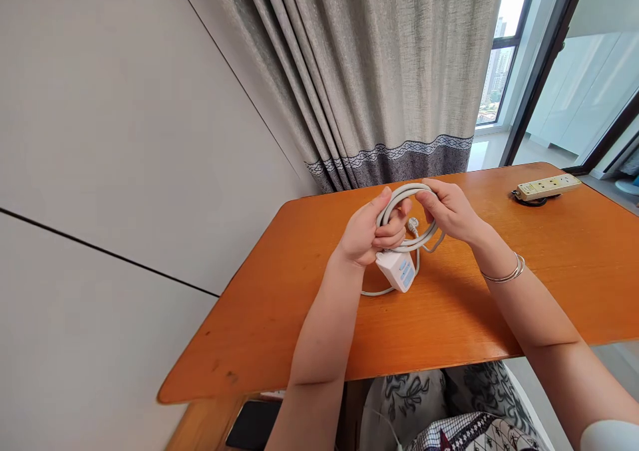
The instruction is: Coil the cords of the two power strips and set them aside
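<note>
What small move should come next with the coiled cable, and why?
Probably, the right hand should gather the loose cable into the coil. The left hand has its fingers closed around the coil and could hold it alone, while a loose stretch lies outside the loops, beside the white power block.

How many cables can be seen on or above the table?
2: a pale cable coiled in left hand and right hand; a black cable partly under the power strip. Some may be hidden.

One head-worn camera faces forward and down across the nearby table (279, 298) toward the curtain (414, 72)
</note>
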Demonstrator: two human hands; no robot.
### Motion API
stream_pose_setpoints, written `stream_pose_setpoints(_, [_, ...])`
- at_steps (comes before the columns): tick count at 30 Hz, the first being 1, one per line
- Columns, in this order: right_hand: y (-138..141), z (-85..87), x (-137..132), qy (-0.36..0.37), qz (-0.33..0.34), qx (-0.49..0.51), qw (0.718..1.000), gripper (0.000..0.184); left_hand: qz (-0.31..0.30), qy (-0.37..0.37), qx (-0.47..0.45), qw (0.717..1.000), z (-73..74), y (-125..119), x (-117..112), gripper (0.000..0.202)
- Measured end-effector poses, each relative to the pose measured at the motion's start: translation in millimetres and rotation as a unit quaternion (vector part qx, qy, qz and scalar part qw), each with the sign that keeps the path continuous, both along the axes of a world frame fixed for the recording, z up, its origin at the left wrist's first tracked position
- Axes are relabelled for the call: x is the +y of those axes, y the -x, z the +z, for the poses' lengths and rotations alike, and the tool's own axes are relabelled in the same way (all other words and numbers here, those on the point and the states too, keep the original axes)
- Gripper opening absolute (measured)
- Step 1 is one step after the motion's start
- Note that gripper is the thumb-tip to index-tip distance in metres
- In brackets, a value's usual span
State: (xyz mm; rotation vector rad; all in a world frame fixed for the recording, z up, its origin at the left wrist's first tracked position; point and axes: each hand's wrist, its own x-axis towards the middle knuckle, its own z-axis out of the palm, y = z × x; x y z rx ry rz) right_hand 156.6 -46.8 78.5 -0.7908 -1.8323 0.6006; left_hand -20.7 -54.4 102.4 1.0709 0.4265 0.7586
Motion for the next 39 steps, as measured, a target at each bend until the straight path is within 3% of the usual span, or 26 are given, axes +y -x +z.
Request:
stream_pose_setpoints(7, [3.5, -3.5, 10.1, 0.005, 0.038, 0.097, 0.995, 0.052, 0.047, 0.015, -0.028, 0.998, 0.7, -9.6, -8.3, 0.054])
stream_pose_setpoints(13, [8.0, -14.6, 17.4, 0.064, 0.052, 0.115, 0.99, 0.049, 0.176, 0.029, -0.103, 0.979, 10.7, -4.4, -7.3, 0.052])
stream_pose_setpoints(18, [12.9, -18.5, 12.9, 0.136, 0.088, -0.007, 0.987, 0.037, 0.303, 0.017, -0.165, 0.938, 19.3, 6.3, -1.2, 0.05])
stream_pose_setpoints(23, [17.9, -20.8, 9.7, 0.126, -0.012, -0.236, 0.963, 0.047, 0.389, -0.009, -0.214, 0.896, 19.2, 10.5, 4.2, 0.049])
stream_pose_setpoints(28, [27.3, -23.7, 7.4, 0.068, -0.144, -0.31, 0.937, 0.071, 0.436, -0.023, -0.229, 0.87, 14.3, 12.8, 10.6, 0.046])
stream_pose_setpoints(32, [33.8, -12.9, -1.1, 0.025, -0.217, -0.372, 0.902, 0.059, 0.471, -0.025, -0.244, 0.847, 12.5, 13.8, 13.4, 0.045])
stream_pose_setpoints(35, [38.0, -5.4, -9.3, 0.024, -0.22, -0.435, 0.873, 0.058, 0.473, -0.026, -0.248, 0.845, 12.6, 12.6, 13.4, 0.045])
stream_pose_setpoints(39, [43.9, -4.2, -18.1, 0.023, -0.176, -0.475, 0.862, 0.059, 0.468, -0.039, -0.236, 0.851, 11.5, 6.6, 10.9, 0.046])
